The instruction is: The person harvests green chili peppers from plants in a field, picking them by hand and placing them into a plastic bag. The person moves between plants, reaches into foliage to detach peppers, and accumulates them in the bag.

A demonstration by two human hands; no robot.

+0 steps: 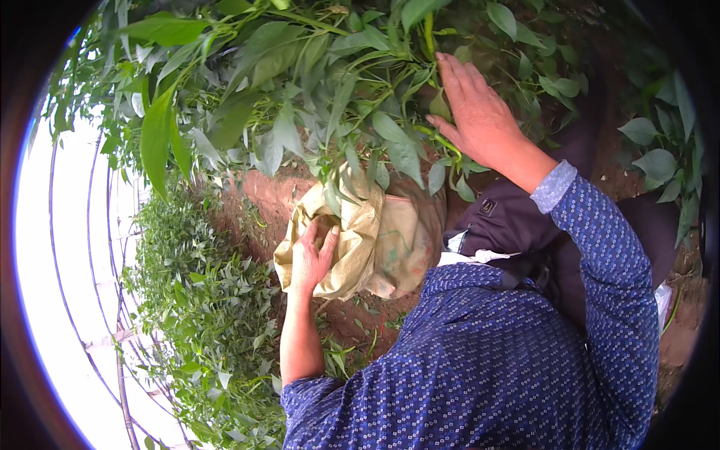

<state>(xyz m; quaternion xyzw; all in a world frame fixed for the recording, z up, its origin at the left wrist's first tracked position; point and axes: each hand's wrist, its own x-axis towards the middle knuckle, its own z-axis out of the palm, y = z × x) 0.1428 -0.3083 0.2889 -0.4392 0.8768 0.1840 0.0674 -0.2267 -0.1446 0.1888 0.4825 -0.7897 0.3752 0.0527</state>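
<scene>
My left hand is at the mouth of a yellowish woven sack, thumb and forefinger apart over the opening. No item shows between them; the other fingertips are partly hidden. Up among the pepper plants, my right hand reaches in with its fingers extended and thumb spread away from them. A leaf lies in the gap between thumb and fingers. One slender green chili pepper hangs just below the thumb. Another pepper is above the fingertips.
Bare reddish soil surrounds the sack. Dense plants line the left, beyond which thin curved poles stand against bright light. More leaves rise at the far right. My dark trousers are beside the sack.
</scene>
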